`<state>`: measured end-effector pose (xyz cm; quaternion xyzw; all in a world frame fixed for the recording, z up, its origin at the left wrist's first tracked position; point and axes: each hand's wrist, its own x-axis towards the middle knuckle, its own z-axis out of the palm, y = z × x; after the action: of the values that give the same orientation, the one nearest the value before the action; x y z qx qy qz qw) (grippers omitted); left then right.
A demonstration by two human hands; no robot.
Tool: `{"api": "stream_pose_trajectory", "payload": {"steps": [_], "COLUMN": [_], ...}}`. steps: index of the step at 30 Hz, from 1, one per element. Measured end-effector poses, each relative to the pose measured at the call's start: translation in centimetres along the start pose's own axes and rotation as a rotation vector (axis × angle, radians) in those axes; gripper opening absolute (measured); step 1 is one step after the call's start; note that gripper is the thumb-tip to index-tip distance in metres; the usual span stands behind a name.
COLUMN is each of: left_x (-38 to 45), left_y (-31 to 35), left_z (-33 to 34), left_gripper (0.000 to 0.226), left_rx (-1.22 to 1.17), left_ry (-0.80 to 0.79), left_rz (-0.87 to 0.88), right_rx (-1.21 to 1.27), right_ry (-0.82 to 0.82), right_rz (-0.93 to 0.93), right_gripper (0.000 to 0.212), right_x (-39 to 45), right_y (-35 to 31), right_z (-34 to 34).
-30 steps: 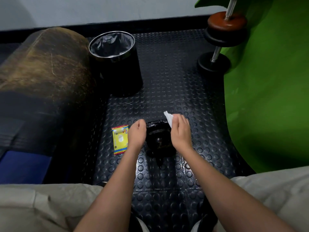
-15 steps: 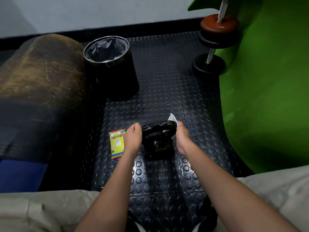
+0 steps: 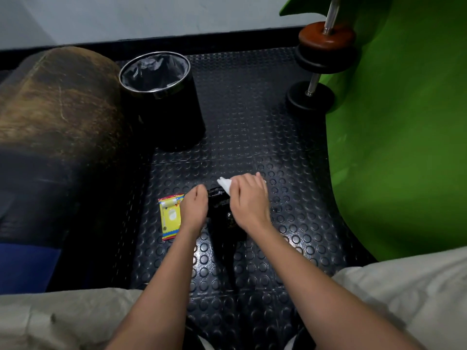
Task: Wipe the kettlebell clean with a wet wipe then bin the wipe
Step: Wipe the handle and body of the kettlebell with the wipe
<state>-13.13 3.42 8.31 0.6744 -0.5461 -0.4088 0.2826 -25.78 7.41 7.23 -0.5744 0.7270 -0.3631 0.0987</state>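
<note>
A small black kettlebell (image 3: 219, 208) stands on the studded rubber floor between my two hands. My left hand (image 3: 194, 210) rests against its left side, fingers curled round it. My right hand (image 3: 249, 198) lies over the top of the kettlebell and holds a white wet wipe (image 3: 225, 184) against the handle; a corner of the wipe sticks out past my fingers. Most of the kettlebell is hidden under my right hand. The black bin (image 3: 161, 99) with a clear liner and a metal rim stands open further back on the left.
A yellow wet-wipe packet (image 3: 171, 216) lies flat just left of my left hand. A dumbbell (image 3: 321, 59) leans at the back right against a green sheet (image 3: 404, 122). A large brown padded roll (image 3: 58, 104) fills the left side. My knees frame the bottom.
My right hand has moved from the kettlebell's right side up over its top, carrying the wipe with it. My left hand has stayed on the left side.
</note>
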Motion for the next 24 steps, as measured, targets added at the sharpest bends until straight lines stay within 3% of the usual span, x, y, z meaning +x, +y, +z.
{"api": "stream_pose_trajectory", "payload": {"steps": [6, 14, 24], "left_x": [0.4, 0.5, 0.1], "left_y": [-0.4, -0.1, 0.3], "left_z": [-0.1, 0.1, -0.1], "left_gripper": [0.033, 0.033, 0.031], "left_rx": [0.025, -0.022, -0.019], "left_ry": [-0.01, -0.001, -0.014], "left_rz": [0.005, 0.015, 0.005], "right_rx": [0.058, 0.565, 0.857], "right_ry": [-0.026, 0.046, -0.095], "right_rz": [-0.128, 0.591, 1.048], "right_gripper": [0.038, 0.037, 0.032], "right_x": [0.3, 0.3, 1.8], "right_y": [3.0, 1.9, 2.1], "right_z": [-0.4, -0.8, -1.2]}}
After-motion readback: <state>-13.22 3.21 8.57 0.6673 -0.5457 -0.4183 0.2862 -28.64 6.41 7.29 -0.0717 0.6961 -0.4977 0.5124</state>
